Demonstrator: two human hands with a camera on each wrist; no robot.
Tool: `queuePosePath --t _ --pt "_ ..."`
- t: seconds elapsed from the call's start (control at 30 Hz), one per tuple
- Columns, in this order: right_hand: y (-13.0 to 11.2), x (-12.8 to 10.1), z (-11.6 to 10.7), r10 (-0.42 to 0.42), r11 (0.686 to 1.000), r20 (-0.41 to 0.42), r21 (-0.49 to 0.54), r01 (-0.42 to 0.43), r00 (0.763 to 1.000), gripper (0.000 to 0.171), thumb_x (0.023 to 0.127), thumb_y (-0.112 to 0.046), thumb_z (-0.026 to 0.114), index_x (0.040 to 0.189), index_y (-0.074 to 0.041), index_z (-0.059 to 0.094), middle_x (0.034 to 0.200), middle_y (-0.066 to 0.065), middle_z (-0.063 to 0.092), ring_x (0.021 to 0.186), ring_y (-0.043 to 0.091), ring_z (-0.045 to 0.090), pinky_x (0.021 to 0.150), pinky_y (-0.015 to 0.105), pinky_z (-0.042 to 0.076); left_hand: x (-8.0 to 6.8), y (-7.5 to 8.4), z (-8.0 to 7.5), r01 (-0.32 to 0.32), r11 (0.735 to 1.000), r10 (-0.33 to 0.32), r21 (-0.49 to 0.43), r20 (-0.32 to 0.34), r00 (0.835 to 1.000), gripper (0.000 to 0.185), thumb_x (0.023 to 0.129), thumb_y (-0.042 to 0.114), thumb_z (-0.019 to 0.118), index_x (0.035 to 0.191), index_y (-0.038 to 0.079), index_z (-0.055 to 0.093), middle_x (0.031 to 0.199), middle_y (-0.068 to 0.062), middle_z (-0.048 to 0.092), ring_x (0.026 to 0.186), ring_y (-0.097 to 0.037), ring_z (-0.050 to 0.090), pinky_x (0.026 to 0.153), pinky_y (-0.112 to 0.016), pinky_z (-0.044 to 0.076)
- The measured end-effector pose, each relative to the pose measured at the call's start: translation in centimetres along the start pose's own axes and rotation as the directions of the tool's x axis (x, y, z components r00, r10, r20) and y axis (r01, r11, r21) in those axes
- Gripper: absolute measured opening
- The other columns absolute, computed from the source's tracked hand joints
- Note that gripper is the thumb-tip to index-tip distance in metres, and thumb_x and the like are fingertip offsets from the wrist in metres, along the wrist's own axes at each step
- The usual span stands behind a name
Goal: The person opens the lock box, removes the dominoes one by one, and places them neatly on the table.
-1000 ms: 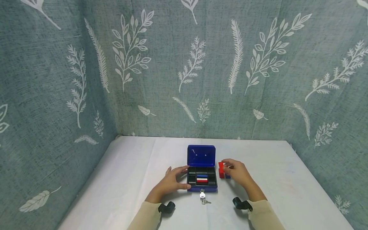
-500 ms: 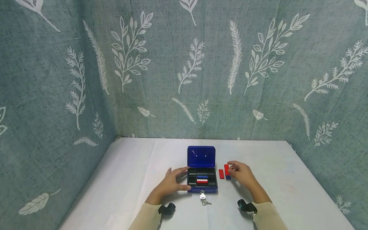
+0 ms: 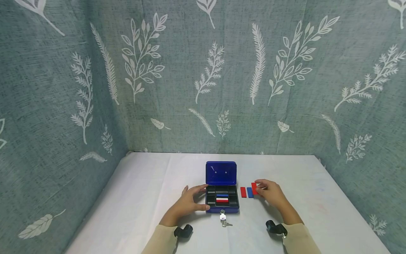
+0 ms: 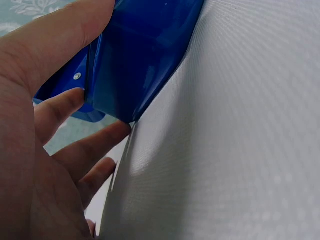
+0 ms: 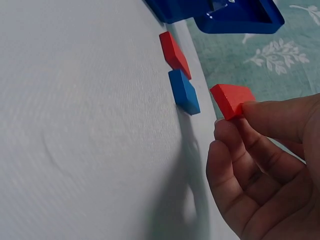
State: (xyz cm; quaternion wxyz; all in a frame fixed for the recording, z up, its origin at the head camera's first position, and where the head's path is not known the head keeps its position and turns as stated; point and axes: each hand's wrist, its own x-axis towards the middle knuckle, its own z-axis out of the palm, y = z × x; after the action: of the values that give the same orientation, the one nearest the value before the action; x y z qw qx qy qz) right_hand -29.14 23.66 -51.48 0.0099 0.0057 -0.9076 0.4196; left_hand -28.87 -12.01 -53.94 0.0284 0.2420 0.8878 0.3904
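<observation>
White cloth covers the bench [image 3: 133, 197]. Nearest the viewer, a small silver key set [image 3: 223, 218] lies on the cloth just in front of the blue cash box [image 3: 222, 197]. Left hand [image 3: 187, 203] rests against the box's left side, fingers [image 4: 87, 150] spread and relaxed along the wall, thumb at the near corner; the left wrist view shows them touching the blue metal. Box lid [image 3: 221, 173] stands open at the far side; the black tray inside holds a blue block [image 3: 222, 195] with a red block [image 3: 222, 201] nearer, a pale strip between them. Right of the box, a second red block [image 3: 243, 192] and a second blue block [image 3: 250, 192] lie flat side by side, just apart. Right hand [image 3: 271, 194] pinches a third red block [image 5: 231, 100] between thumb and fingertips, lifted off the cloth, just right of the blue one. Beyond: grey-green fabric with white leaf print [image 3: 209, 70].
</observation>
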Motion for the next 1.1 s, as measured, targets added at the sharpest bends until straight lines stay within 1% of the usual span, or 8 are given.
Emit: queuePosePath --t 0.17,0.37,0.53,0.73,0.9,1.1 --pt "0.09 0.02 -0.18 0.019 1.000 0.003 -0.009 -0.019 1.000 0.034 0.091 -0.006 0.067 0.125 -0.004 0.063 0.104 0.010 0.067 0.079 0.018 0.062 0.068 0.031 0.057 -0.01 -0.01 0.04 0.014 1.000 -0.014 -0.001 0.006 1.000 0.086 0.071 0.050 0.081 0.145 0.019 0.048 0.139 -0.002 0.055 0.135 -0.025 0.042 0.114 -0.058 -0.004" --pt "0.34 0.05 -0.22 0.049 0.998 -0.005 -0.039 -0.049 0.999 0.035 0.091 -0.006 0.067 0.125 -0.004 0.063 0.104 0.010 0.066 0.082 0.020 0.060 0.066 0.030 0.057 0.04 -0.04 0.00 0.003 1.000 -0.003 -0.002 0.003 1.000 0.086 0.072 0.051 0.080 0.144 0.019 0.048 0.138 -0.002 0.056 0.135 -0.024 0.042 0.113 -0.060 -0.003" --pt "0.57 0.09 -0.05 0.076 0.995 -0.006 -0.062 -0.077 0.997 0.034 0.090 -0.006 0.067 0.124 -0.004 0.063 0.102 0.009 0.066 0.088 0.022 0.060 0.071 0.033 0.058 -0.01 -0.08 -0.05 0.003 1.000 -0.003 0.001 0.006 1.000 0.086 0.071 0.052 0.080 0.144 0.019 0.048 0.138 -0.001 0.056 0.135 -0.024 0.041 0.113 -0.060 -0.004" --pt "0.52 0.17 0.10 0.061 0.994 0.001 -0.094 -0.061 0.998 0.033 0.090 -0.005 0.065 0.123 -0.002 0.064 0.100 0.009 0.066 0.092 0.025 0.060 0.076 0.036 0.058 -0.07 -0.15 -0.07 -0.002 1.000 0.002 -0.009 0.002 1.000 0.085 0.071 0.050 0.081 0.144 0.018 0.049 0.138 -0.001 0.056 0.135 -0.024 0.042 0.113 -0.061 -0.004" --pt "0.28 0.17 0.04 0.073 0.990 0.013 -0.120 -0.071 0.997 0.032 0.091 -0.007 0.064 0.122 -0.001 0.064 0.099 0.009 0.066 0.089 0.024 0.060 0.076 0.038 0.057 -0.14 -0.03 -0.08 0.004 1.000 -0.004 -0.008 0.004 1.000 0.085 0.071 0.051 0.080 0.144 0.019 0.049 0.138 -0.001 0.056 0.135 -0.024 0.042 0.113 -0.060 -0.004" --pt "0.28 0.27 0.05 0.088 0.986 0.017 -0.143 -0.085 0.996 0.032 0.090 -0.009 0.065 0.120 -0.001 0.065 0.097 0.010 0.065 0.082 0.022 0.057 0.072 0.035 0.057 -0.13 0.01 -0.11 0.006 1.000 -0.006 -0.015 0.003 1.000 0.085 0.071 0.050 0.081 0.144 0.019 0.049 0.138 -0.002 0.056 0.134 -0.024 0.042 0.114 -0.059 -0.005"
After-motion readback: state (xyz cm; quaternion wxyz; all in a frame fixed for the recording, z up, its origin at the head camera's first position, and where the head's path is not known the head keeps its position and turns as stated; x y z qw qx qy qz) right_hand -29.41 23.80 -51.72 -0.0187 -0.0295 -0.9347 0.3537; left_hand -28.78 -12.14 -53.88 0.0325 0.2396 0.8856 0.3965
